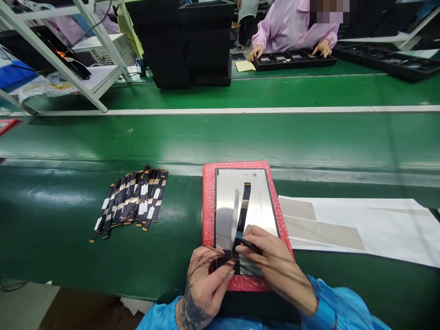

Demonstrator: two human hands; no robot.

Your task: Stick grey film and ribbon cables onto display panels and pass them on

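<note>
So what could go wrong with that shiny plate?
The thin dark tool in the right hand might scratch the shiny panel if it slips. The flat cable lying on it could crease or tear by the left hand. The panel may also slide on the pink bubble wrap.

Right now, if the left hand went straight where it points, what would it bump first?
Probably the lower end of the black ribbon cable on the shiny panel, right where the right hand presses its thin black tool. Depth is unclear.
</note>
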